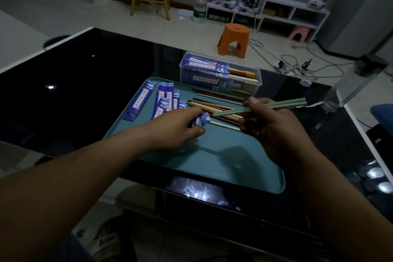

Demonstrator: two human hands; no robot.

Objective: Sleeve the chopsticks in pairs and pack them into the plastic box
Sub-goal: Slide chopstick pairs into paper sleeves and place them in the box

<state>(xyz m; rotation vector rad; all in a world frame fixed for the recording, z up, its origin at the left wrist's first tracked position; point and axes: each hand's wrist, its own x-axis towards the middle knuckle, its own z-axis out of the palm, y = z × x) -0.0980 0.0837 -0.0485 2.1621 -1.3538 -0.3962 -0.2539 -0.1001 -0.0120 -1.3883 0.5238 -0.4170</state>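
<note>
A glossy black worktop [74,91] carries a teal tray [212,155]; a pale floor [63,17] and an orange stool [234,38] lie beyond at 12 o'clock. The right hand [270,132] has its fingers clamped on a green chopstick pair [276,106], whose tips lie just at 3 o'clock of the blue sleeve [202,120] that the left hand [176,125] curls its fingers round. The plastic box [186,75] stands at the tray's 12 o'clock, and the sleeve print is too small to read.

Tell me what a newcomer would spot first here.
The right hand, mid-frame over the teal tray, pinches a pair of green chopsticks aimed at the blue sleeve gripped by the left hand. Next come the loose chopsticks and empty sleeves on the tray's far half. The plastic box just behind it is already stacked with sleeved pairs.
</note>
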